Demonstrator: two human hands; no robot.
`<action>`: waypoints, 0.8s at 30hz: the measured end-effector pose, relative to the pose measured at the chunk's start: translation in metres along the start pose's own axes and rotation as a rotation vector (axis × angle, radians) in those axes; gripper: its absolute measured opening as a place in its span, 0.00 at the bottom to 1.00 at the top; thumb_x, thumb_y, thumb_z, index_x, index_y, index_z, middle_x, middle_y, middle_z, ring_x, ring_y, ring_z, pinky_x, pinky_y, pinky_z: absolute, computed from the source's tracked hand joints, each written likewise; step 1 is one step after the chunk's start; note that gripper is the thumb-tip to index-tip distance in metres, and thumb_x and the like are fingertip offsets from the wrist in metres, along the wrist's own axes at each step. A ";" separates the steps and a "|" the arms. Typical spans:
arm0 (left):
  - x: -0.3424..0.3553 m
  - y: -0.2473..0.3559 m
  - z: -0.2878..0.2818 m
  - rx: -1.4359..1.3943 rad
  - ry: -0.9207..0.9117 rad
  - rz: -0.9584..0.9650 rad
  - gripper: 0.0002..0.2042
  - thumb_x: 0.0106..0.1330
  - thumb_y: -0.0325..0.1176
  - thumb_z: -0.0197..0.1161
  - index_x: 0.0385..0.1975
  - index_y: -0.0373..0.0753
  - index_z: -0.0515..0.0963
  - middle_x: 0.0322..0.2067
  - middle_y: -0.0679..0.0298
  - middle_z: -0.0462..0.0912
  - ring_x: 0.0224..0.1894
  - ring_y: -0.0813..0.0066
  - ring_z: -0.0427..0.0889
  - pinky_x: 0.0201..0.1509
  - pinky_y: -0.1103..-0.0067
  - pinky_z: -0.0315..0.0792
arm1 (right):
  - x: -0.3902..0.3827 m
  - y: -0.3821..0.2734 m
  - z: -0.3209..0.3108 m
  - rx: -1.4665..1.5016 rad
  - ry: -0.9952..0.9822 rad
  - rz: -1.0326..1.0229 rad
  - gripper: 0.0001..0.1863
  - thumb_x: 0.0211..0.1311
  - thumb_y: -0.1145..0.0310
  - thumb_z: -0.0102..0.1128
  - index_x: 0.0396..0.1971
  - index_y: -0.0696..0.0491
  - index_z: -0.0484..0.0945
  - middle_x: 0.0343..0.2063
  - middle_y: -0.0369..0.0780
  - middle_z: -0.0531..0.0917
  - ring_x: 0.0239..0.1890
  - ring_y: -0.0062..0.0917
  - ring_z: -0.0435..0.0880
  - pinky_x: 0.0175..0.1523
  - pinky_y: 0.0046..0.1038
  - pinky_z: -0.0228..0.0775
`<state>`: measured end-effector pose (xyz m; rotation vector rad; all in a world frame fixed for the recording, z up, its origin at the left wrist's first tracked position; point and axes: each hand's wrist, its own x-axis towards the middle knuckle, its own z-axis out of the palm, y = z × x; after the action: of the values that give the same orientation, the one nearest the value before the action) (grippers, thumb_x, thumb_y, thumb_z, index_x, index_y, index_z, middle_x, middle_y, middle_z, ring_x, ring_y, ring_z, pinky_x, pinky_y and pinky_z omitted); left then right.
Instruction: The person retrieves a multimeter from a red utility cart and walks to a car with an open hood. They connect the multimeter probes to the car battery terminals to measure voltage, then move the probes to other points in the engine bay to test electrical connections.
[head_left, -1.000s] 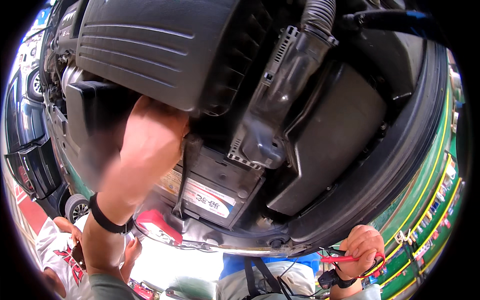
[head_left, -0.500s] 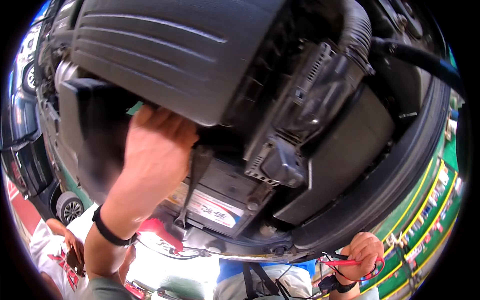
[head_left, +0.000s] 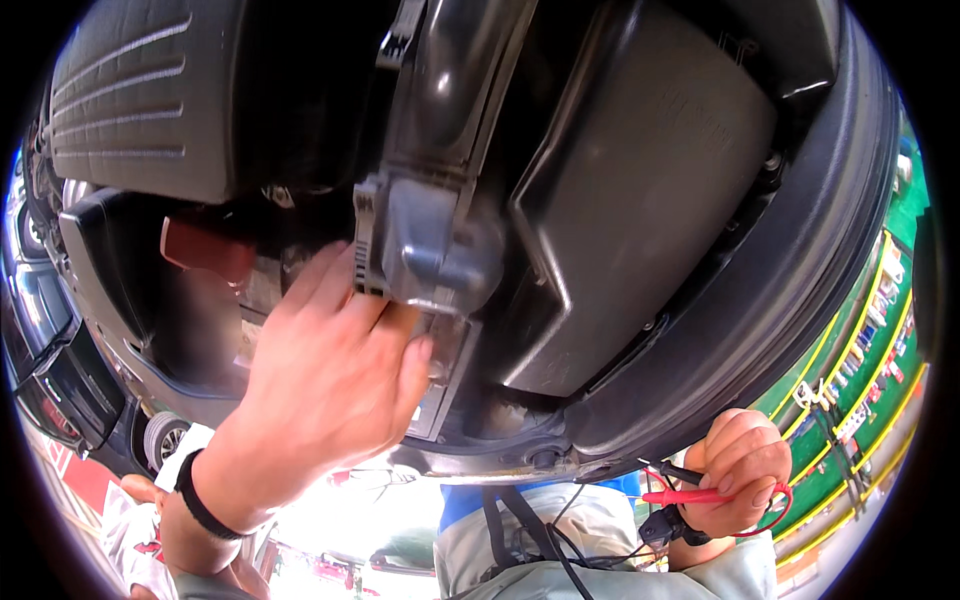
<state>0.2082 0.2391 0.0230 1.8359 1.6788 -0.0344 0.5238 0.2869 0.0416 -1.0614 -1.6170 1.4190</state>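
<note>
My left hand reaches over the battery, its fingers curled at the lower end of a black plastic housing; what they grip is partly hidden. A red cover shows beside it, under the ribbed black engine cover. At the front edge of the engine bay, my right hand is closed on a red probe and a black probe, with thin leads hanging from them.
A large black plastic box fills the right of the bay beside the curved edge seal. A dark car stands at left. Another person is at lower left. Green shelving with small items lines the right.
My left hand has moved right from beneath the engine cover to the housing's lower end, exposing the red cover. The view has shifted, and my right hand still holds the probes.
</note>
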 end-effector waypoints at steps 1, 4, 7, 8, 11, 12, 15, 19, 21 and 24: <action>0.004 -0.001 0.005 0.010 0.007 0.005 0.14 0.60 0.34 0.62 0.43 0.35 0.82 0.39 0.52 0.80 0.49 0.51 0.77 0.58 0.63 0.73 | 0.000 0.003 0.002 -0.001 0.012 -0.007 0.23 0.78 0.54 0.48 0.19 0.46 0.66 0.11 0.31 0.70 0.13 0.15 0.63 0.19 0.20 0.50; 0.010 -0.015 0.023 0.119 0.060 0.204 0.15 0.62 0.32 0.55 0.43 0.29 0.79 0.26 0.52 0.78 0.31 0.53 0.79 0.39 0.61 0.76 | -0.006 -0.001 0.002 -0.043 0.099 0.043 0.26 0.75 0.47 0.53 0.19 0.49 0.69 0.11 0.34 0.74 0.12 0.20 0.68 0.19 0.23 0.58; 0.013 -0.023 0.026 0.038 0.026 0.267 0.16 0.64 0.33 0.51 0.44 0.27 0.78 0.22 0.52 0.77 0.22 0.53 0.77 0.29 0.61 0.74 | -0.009 0.000 -0.002 -0.037 0.063 0.016 0.25 0.76 0.49 0.51 0.20 0.48 0.69 0.12 0.34 0.73 0.14 0.21 0.67 0.20 0.22 0.55; 0.014 -0.023 0.029 0.004 0.015 0.253 0.16 0.65 0.33 0.50 0.44 0.26 0.77 0.21 0.52 0.77 0.19 0.52 0.76 0.25 0.62 0.73 | -0.010 0.002 -0.005 -0.012 0.021 0.004 0.24 0.77 0.50 0.49 0.20 0.48 0.67 0.13 0.33 0.72 0.15 0.20 0.65 0.21 0.23 0.53; 0.012 -0.020 0.035 0.044 0.035 0.177 0.14 0.70 0.38 0.53 0.35 0.31 0.76 0.22 0.50 0.77 0.23 0.50 0.79 0.28 0.61 0.74 | -0.011 0.005 -0.012 0.030 -0.039 0.009 0.18 0.76 0.58 0.49 0.22 0.46 0.65 0.17 0.33 0.72 0.18 0.19 0.63 0.25 0.25 0.52; 0.012 -0.016 0.034 0.007 -0.008 0.066 0.16 0.72 0.41 0.54 0.32 0.31 0.76 0.22 0.50 0.78 0.24 0.49 0.80 0.30 0.61 0.74 | -0.009 0.004 -0.015 -0.001 -0.110 0.007 0.17 0.75 0.60 0.49 0.22 0.45 0.64 0.17 0.33 0.72 0.19 0.19 0.63 0.26 0.26 0.52; 0.019 -0.002 0.031 0.088 -0.040 0.021 0.23 0.72 0.51 0.57 0.31 0.31 0.78 0.24 0.50 0.79 0.32 0.49 0.81 0.40 0.61 0.74 | -0.009 0.000 -0.034 -0.053 -0.216 0.002 0.15 0.72 0.63 0.47 0.22 0.45 0.63 0.17 0.33 0.71 0.20 0.19 0.62 0.29 0.27 0.51; 0.021 0.024 0.001 0.055 -0.319 -0.126 0.35 0.74 0.58 0.50 0.41 0.19 0.78 0.40 0.38 0.81 0.51 0.46 0.80 0.60 0.56 0.72 | -0.015 0.006 -0.036 0.128 -0.103 0.062 0.13 0.67 0.64 0.46 0.20 0.44 0.61 0.16 0.33 0.68 0.22 0.20 0.59 0.33 0.30 0.50; 0.011 0.035 -0.001 0.106 -0.272 -0.131 0.36 0.74 0.58 0.49 0.39 0.18 0.78 0.38 0.36 0.81 0.49 0.44 0.81 0.56 0.57 0.75 | -0.015 0.007 -0.039 0.069 -0.040 0.058 0.14 0.67 0.64 0.46 0.20 0.44 0.60 0.16 0.33 0.67 0.22 0.20 0.58 0.34 0.30 0.51; 0.000 0.034 0.006 0.144 -0.183 -0.097 0.34 0.74 0.57 0.50 0.36 0.20 0.78 0.35 0.38 0.81 0.45 0.45 0.82 0.53 0.58 0.76 | -0.016 0.009 -0.038 -0.144 0.117 0.017 0.15 0.69 0.65 0.43 0.19 0.45 0.60 0.16 0.33 0.63 0.21 0.19 0.57 0.33 0.28 0.50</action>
<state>0.2407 0.2372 0.0333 1.7930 1.6712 -0.3622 0.5656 0.2875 0.0371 -1.2208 -1.6477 1.2417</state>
